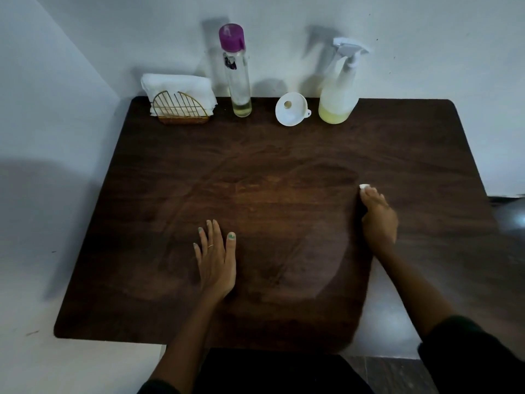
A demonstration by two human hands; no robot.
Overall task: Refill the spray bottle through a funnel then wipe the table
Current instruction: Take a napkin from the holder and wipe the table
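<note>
The white spray bottle (339,86) stands at the back right of the dark wooden table (284,155), its trigger head on and a little yellow liquid in the bottom. A white funnel (292,109) lies on its side just left of it. Further left stands a tall clear bottle (236,72) with a purple cap, nearly empty. My right hand (379,218) is closed on a small white wad of tissue (364,186), pressed on the table at mid right and blurred. My left hand (217,258) lies flat on the table, fingers apart, holding nothing.
A gold wire holder (179,109) with white napkins sits at the back left corner. White walls close in behind and to the left. Faint wipe streaks mark the tabletop around the centre. The table's near edge is close to my body.
</note>
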